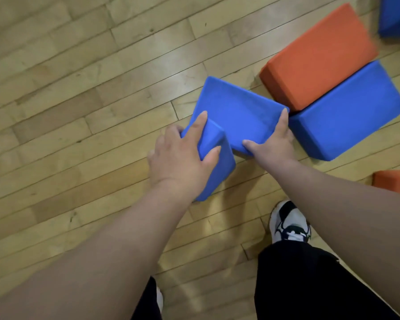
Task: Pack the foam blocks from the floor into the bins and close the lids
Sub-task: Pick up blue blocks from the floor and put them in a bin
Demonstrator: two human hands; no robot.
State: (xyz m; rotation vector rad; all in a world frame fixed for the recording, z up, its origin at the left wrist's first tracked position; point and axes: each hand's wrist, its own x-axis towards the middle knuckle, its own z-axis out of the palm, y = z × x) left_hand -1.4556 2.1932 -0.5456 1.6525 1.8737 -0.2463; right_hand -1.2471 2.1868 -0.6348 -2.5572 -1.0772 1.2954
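Two blue foam blocks meet at the centre of the wooden floor point(79, 112). My left hand point(180, 158) grips the nearer blue block point(219, 172), thumb on its right face and fingers over its top edge. My right hand point(273, 144) holds the flatter blue block point(236, 109) at its near right corner, thumb on top. Just right of my hands a larger blue block point(349, 114) lies against an orange block point(319, 56). No bin is in view.
Another blue block point(396, 17) shows at the top right corner and an orange block point(395, 182) at the right edge. My shoe point(289, 224) and dark trouser legs stand below the blocks. Bare floor stretches to the left.
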